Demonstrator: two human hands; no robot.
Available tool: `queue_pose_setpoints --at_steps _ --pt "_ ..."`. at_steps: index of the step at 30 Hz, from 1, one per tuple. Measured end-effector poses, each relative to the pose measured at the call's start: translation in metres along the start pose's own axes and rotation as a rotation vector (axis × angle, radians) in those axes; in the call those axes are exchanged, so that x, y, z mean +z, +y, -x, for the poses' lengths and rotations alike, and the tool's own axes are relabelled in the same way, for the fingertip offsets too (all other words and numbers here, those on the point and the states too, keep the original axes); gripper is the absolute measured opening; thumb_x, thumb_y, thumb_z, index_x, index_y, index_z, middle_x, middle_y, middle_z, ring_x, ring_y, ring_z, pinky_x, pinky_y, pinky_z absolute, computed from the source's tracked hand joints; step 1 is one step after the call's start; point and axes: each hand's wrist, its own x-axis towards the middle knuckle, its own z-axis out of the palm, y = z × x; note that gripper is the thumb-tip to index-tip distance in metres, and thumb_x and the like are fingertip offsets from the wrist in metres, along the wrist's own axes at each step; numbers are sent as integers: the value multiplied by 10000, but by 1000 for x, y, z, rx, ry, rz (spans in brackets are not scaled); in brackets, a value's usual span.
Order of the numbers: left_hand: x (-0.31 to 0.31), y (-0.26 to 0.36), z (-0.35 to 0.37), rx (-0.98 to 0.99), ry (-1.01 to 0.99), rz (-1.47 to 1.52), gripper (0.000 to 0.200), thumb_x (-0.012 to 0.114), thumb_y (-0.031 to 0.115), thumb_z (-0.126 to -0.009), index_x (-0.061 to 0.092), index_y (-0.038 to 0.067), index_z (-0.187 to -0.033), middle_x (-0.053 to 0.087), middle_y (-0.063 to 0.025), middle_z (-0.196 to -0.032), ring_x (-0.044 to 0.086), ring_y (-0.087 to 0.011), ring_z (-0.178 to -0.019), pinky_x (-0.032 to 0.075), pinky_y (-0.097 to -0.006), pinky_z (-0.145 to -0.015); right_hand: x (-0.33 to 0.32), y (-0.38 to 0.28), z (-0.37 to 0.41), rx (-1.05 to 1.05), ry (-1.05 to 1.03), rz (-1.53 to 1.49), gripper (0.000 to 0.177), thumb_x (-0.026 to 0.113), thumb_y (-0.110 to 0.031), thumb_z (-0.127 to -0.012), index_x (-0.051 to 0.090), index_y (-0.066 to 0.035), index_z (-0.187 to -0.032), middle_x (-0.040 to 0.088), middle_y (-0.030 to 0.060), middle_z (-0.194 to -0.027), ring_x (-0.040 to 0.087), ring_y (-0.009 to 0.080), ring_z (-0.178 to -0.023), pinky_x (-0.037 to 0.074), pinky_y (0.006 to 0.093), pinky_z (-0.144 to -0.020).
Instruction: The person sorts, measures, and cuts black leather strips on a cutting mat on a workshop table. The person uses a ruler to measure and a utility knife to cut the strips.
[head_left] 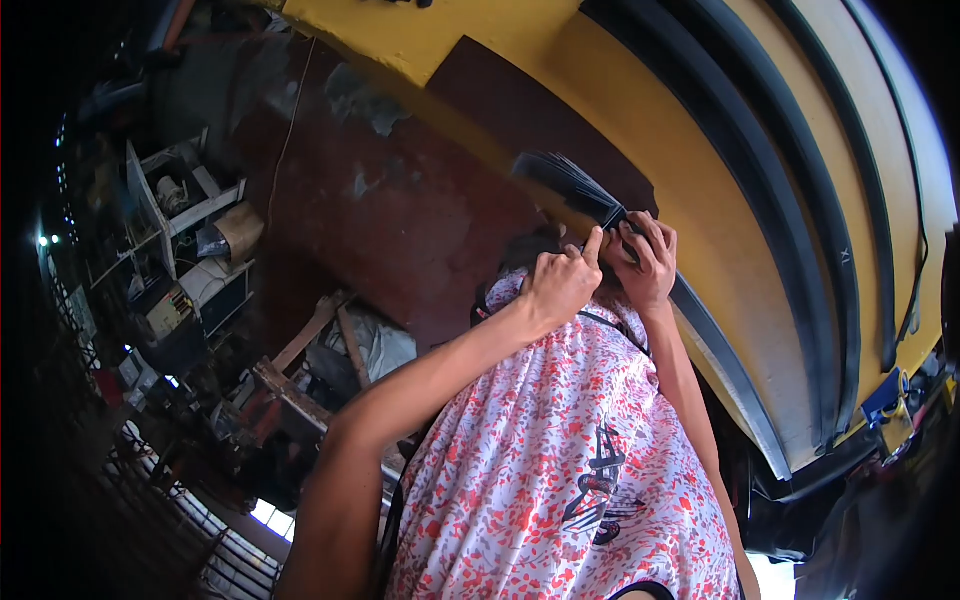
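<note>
We had the fanned bundle of thin black strips by the near edge of the long yellow table; it looked light, springy and perhaps slippery, best pinched at its gathered end; our bare right hand gripped there; our bare left hand pointed a finger close by, its hold unclear; long flat black bands lay on the table.

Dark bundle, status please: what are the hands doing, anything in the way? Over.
Right hand gripping dark bundle. Left hand at its near end, grip unclear. Bundle's far end fanned out. Nothing visibly blocking it.
</note>
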Motion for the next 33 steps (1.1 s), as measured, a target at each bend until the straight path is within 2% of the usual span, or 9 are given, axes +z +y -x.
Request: queue_pose_setpoints --at_steps 2,8,15,25,27,33 --pt "4 -3 0 -15 25 96 666 566 82 -825 384 -91 -1442 660 -222 -792 683 -321 -582 561 -431 -534 -1 2 -2 -13 12 15 256 805 -36 -689 727 -68 -931 683 51 -1099 624 296 -963 549 378 -882" --pt "8 -5 -1 -28 103 100 668 575 90 -830 389 -35 -1459 667 -217 -805 685 -332 -597 552 -452 -541 0 1 -4 -19 54 27 241 794 -13 -683 714 -65 -904 687 52 -1066 624 296 -942 548 377 -876" --pt "-14 10 -5 -73 64 103 574 584 120 -846 473 -107 -1362 676 -221 -756 694 -344 -623 561 -444 -582 0 5 -4 -15 43 12 238 793 -17 -687 707 -71 -902 687 52 -1065 621 293 -934 532 373 -834" --pt "-15 11 -6 -83 5 133 551 570 135 -869 469 -121 -1346 682 -226 -739 700 -333 -625 561 -435 -576 1 4 -5 -24 51 21 251 798 -26 -685 704 -76 -912 680 42 -1073 614 286 -917 543 373 -841" --pt "-7 13 -8 -76 15 49 536 564 131 -876 473 -116 -1342 682 -212 -727 697 -326 -609 564 -424 -570 2 3 -5 -18 56 18 251 798 -26 -684 705 -76 -912 679 42 -1073 613 285 -912 546 370 -846" --pt "3 7 -1 -67 92 58 571 571 100 -837 468 -110 -1358 672 -206 -725 687 -320 -593 563 -425 -557 0 2 -5 -31 65 7 243 796 -23 -685 709 -76 -905 683 45 -1062 615 288 -897 547 365 -832"
